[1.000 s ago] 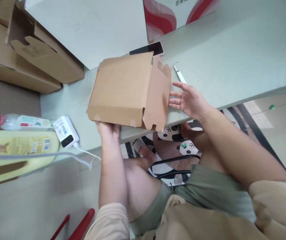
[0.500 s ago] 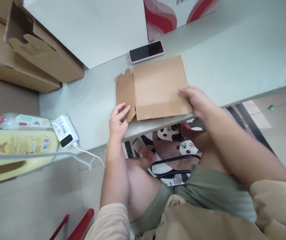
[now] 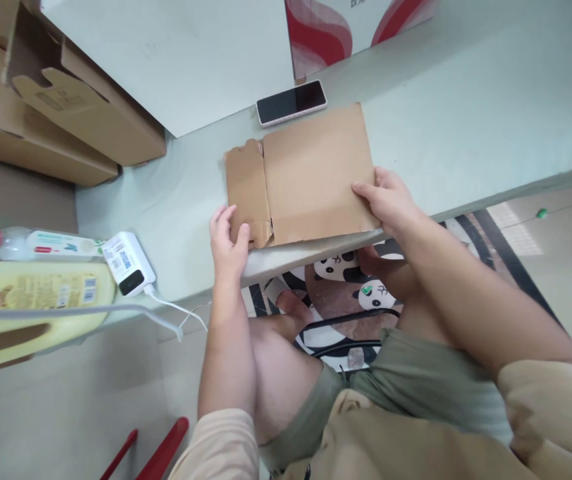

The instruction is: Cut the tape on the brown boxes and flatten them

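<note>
A flat brown cardboard box blank [image 3: 311, 175] lies on the pale green table [image 3: 466, 120], its near edge at the table's front edge. My left hand [image 3: 227, 241] grips the narrow side flap [image 3: 246, 190] at the blank's near left corner, thumb on top. My right hand [image 3: 391, 200] holds the near right corner of the blank, fingers curled over the top face.
A black phone [image 3: 292, 103] lies just beyond the blank. Cardboard boxes [image 3: 51, 113] are stacked at the far left. A white charger [image 3: 129, 263] with its cable, a bottle [image 3: 31, 243] and a yellow container [image 3: 31, 300] sit at the left. A red-and-white box [image 3: 346, 27] stands at the back.
The cardboard, held up in my left hand a second ago, was turned over and laid flat on the table. Both hands now grip its near corners.
</note>
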